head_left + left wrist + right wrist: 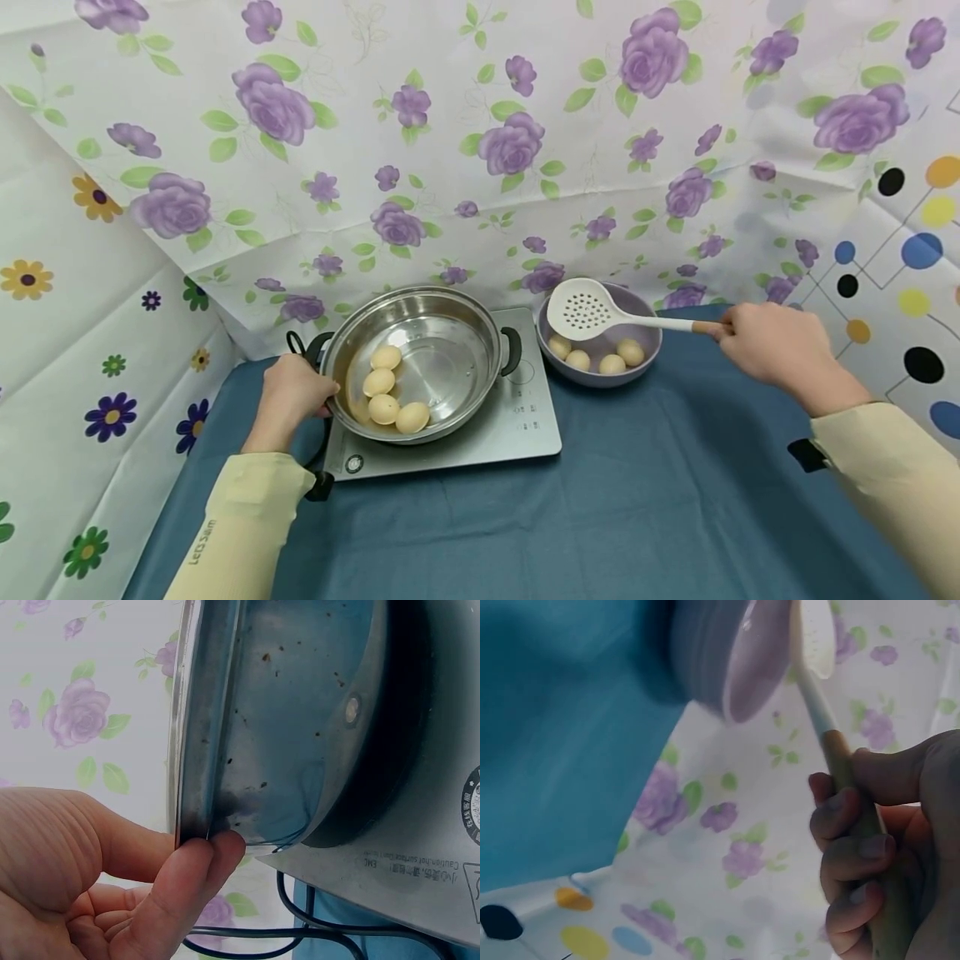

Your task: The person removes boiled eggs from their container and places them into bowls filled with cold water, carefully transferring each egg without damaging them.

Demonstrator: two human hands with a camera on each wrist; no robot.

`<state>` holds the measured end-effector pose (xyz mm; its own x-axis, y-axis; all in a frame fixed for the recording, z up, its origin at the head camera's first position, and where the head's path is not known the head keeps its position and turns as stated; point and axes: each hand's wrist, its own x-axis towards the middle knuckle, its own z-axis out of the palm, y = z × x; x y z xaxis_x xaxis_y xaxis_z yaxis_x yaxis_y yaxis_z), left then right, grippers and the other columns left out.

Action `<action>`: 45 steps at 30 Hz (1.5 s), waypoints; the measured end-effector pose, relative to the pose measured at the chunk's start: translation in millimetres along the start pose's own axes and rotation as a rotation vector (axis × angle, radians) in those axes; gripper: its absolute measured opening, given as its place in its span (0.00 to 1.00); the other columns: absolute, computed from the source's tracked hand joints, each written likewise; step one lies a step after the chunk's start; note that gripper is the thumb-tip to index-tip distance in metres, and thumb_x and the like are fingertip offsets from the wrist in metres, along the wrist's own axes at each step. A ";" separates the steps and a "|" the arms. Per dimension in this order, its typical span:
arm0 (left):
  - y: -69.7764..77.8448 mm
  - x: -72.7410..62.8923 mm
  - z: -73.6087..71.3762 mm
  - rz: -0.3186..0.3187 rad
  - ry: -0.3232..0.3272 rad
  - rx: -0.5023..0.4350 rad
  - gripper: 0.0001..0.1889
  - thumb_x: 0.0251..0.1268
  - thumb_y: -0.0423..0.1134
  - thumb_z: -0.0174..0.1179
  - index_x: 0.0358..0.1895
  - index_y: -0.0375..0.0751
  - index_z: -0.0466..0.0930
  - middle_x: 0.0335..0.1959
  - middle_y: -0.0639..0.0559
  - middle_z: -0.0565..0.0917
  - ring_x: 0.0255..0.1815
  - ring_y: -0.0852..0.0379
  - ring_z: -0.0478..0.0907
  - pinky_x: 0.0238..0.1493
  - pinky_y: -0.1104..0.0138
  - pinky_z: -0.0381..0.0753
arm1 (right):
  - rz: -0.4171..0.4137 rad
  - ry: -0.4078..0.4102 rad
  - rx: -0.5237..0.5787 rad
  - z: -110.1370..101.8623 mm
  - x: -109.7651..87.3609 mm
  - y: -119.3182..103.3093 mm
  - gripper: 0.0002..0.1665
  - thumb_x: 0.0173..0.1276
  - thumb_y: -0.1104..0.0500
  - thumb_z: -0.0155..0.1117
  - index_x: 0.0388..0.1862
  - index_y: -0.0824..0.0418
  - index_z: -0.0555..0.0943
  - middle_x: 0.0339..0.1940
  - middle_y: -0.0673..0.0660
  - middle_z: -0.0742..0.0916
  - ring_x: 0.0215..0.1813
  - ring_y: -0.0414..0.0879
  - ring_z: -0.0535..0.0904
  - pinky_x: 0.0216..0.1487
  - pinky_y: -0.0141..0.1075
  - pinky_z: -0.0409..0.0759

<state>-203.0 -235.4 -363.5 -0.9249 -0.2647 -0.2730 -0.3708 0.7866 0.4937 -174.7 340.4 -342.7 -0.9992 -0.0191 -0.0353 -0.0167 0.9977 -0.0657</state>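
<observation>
My left hand (291, 392) pinches the left rim of a stainless steel pan (442, 308), thumb on one side and fingers on the other, as the left wrist view shows. Several light brown eggs (378, 382) lie along the left and near side of the pan's floor. With fingers wrapped round its wooden handle (838, 757), my right hand (776, 346) holds a white skimmer (581, 308). The skimmer's perforated head hangs over a purple bowl (654, 350), and nothing lies on it. Several round, egg-like pieces (612, 364) sit in that bowl; the skimmer hides part of its inside.
Under the pan is a silver induction cooker (540, 433), its touch panel at the right. A black cable (337, 937) runs by the pan's left side. Blue cloth (600, 500) covers the table, and flowered sheeting (465, 150) rises close behind pan and bowl.
</observation>
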 end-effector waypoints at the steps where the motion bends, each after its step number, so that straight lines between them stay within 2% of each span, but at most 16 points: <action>1: 0.1 0.0 -0.1 0.002 0.001 0.001 0.11 0.55 0.37 0.58 0.27 0.30 0.83 0.12 0.46 0.82 0.13 0.56 0.81 0.19 0.63 0.79 | 0.003 -0.014 0.010 -1.9 -0.5 -2.7 0.20 0.71 0.43 0.47 0.29 0.51 0.82 0.12 0.53 0.72 0.15 0.47 0.63 0.14 0.38 0.57; 5: 0.8 -0.1 0.0 0.008 -0.001 0.000 0.11 0.55 0.36 0.58 0.27 0.30 0.83 0.12 0.46 0.82 0.13 0.56 0.81 0.19 0.63 0.79 | 0.014 -0.037 0.051 -8.8 -1.1 -13.9 0.20 0.70 0.45 0.48 0.26 0.52 0.81 0.12 0.53 0.72 0.15 0.46 0.63 0.14 0.37 0.57; 9: 0.6 -0.1 0.3 0.005 0.000 -0.003 0.11 0.55 0.37 0.58 0.27 0.30 0.83 0.12 0.45 0.82 0.13 0.56 0.81 0.19 0.62 0.79 | 0.012 -0.013 0.082 -14.3 -0.3 -27.0 0.22 0.70 0.44 0.48 0.23 0.53 0.79 0.13 0.53 0.72 0.14 0.47 0.63 0.13 0.36 0.56; 13: -0.3 -0.1 0.6 0.000 0.002 0.000 0.11 0.55 0.37 0.58 0.27 0.30 0.83 0.12 0.45 0.82 0.13 0.56 0.81 0.19 0.63 0.79 | 0.003 0.036 0.096 -20.3 -0.2 -44.3 0.29 0.69 0.35 0.43 0.19 0.51 0.76 0.11 0.52 0.71 0.14 0.47 0.63 0.13 0.35 0.55; 18: -0.1 0.5 1.0 0.015 0.001 0.006 0.11 0.55 0.36 0.57 0.26 0.29 0.83 0.11 0.45 0.82 0.13 0.56 0.81 0.19 0.63 0.79 | -0.022 0.107 0.090 -28.2 -2.2 -70.5 0.33 0.66 0.29 0.41 0.17 0.50 0.75 0.10 0.52 0.70 0.13 0.48 0.64 0.13 0.35 0.54; 21: 0.5 0.6 1.1 0.019 0.005 0.009 0.11 0.54 0.35 0.57 0.26 0.29 0.83 0.11 0.46 0.81 0.12 0.56 0.81 0.18 0.63 0.79 | -0.050 0.134 0.079 -31.9 -3.1 -85.7 0.31 0.67 0.32 0.43 0.20 0.51 0.77 0.11 0.53 0.71 0.14 0.48 0.65 0.13 0.36 0.56; 25: 1.0 -0.4 0.6 0.018 0.005 0.012 0.11 0.54 0.35 0.57 0.25 0.29 0.83 0.11 0.46 0.81 0.12 0.56 0.80 0.18 0.63 0.79 | -0.084 0.129 0.079 -33.9 -3.3 -106.2 0.23 0.70 0.39 0.46 0.26 0.49 0.79 0.12 0.53 0.73 0.14 0.47 0.66 0.14 0.37 0.58; 30: 1.5 -1.5 0.4 0.015 -0.001 0.014 0.11 0.55 0.36 0.58 0.26 0.29 0.82 0.12 0.45 0.82 0.12 0.56 0.80 0.19 0.63 0.79 | -0.118 0.115 0.066 -30.0 -4.3 -130.2 0.18 0.71 0.42 0.49 0.32 0.49 0.81 0.12 0.52 0.73 0.13 0.46 0.65 0.13 0.36 0.57; 33: 0.1 -1.6 0.3 0.015 -0.001 0.014 0.11 0.55 0.36 0.58 0.26 0.29 0.82 0.12 0.45 0.82 0.13 0.56 0.80 0.19 0.63 0.79 | -0.144 0.135 0.030 -24.3 -4.7 -144.7 0.18 0.70 0.42 0.50 0.29 0.50 0.80 0.12 0.52 0.72 0.13 0.46 0.64 0.13 0.37 0.56; 38: -0.5 -1.8 -0.5 0.005 0.001 0.012 0.11 0.54 0.36 0.57 0.27 0.29 0.82 0.12 0.45 0.82 0.13 0.56 0.81 0.19 0.63 0.79 | -0.208 0.198 -0.038 -12.0 -2.2 -167.1 0.25 0.68 0.38 0.50 0.17 0.49 0.73 0.09 0.51 0.70 0.11 0.47 0.64 0.11 0.38 0.58; 41: 0.3 -1.7 -0.5 -0.003 -0.001 0.012 0.11 0.55 0.36 0.58 0.28 0.29 0.83 0.12 0.45 0.82 0.13 0.56 0.81 0.19 0.63 0.79 | -0.243 0.216 -0.076 -3.9 -0.4 -177.5 0.25 0.68 0.37 0.50 0.15 0.49 0.72 0.09 0.51 0.71 0.11 0.47 0.65 0.11 0.39 0.58; 45: 1.3 -1.6 0.0 -0.009 -0.001 0.010 0.11 0.55 0.36 0.58 0.28 0.29 0.83 0.12 0.46 0.82 0.13 0.56 0.81 0.20 0.63 0.79 | -0.270 0.234 -0.114 6.6 0.4 -187.7 0.22 0.68 0.41 0.53 0.18 0.51 0.74 0.10 0.51 0.71 0.11 0.46 0.65 0.11 0.39 0.58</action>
<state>-202.0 -234.0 -362.4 -0.9213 -0.2714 -0.2783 -0.3784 0.7899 0.4825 -171.7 152.7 -337.0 -0.9393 -0.2806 0.1975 -0.2719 0.9597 0.0703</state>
